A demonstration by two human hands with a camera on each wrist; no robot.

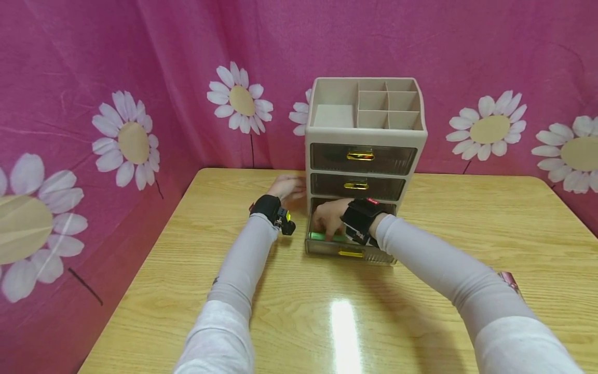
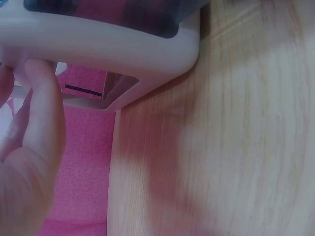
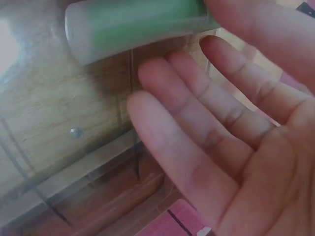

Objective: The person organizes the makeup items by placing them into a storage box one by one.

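Note:
A cream desktop organizer [image 1: 366, 136] stands on the table, its lowest clear drawer [image 1: 327, 249] pulled out toward me. My right hand [image 1: 330, 215] reaches down into that drawer. There lies a green cylinder [image 3: 142, 24] with a whitish, translucent end. In the right wrist view the fingers [image 3: 182, 142] extend loosely beside the cylinder, and the thumb overlaps its far end. My left hand [image 1: 287, 187] is at the organizer's left side. In the left wrist view, its straight fingertips are against the cream frame [image 2: 123, 54] by an opening in the side.
Two upper drawers [image 1: 357, 186] with gold handles are closed. The organizer's top has several compartments [image 1: 334, 115]. A pink floral curtain [image 1: 275, 41] hangs behind the wooden table [image 1: 224, 208]. A small pinkish object [image 1: 509, 280] shows beyond the right forearm.

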